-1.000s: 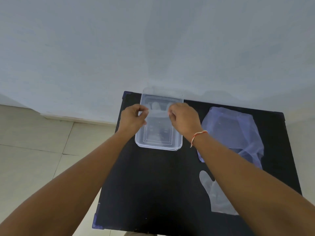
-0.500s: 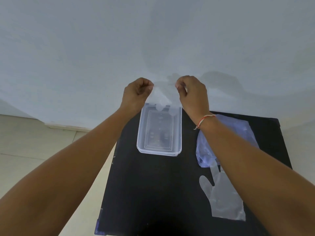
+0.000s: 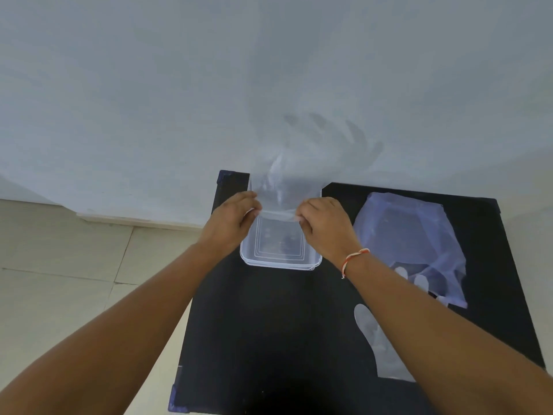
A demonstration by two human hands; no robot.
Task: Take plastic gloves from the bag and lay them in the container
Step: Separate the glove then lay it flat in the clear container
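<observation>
Here black table [image 3: 269, 339] against pale wall [image 3: 179, 85], tiled floor [image 3: 59, 265]; both hands [image 3: 230, 223] [image 3: 326, 226] pinching glove [image 3: 284, 187] over container [image 3: 279, 262].

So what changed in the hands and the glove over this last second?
Both hands, left hand and right hand, rose above the container, then came back down to its rim, pinching the glove throughout; it now flares up and away. The bag and spare glove stayed put.
</observation>
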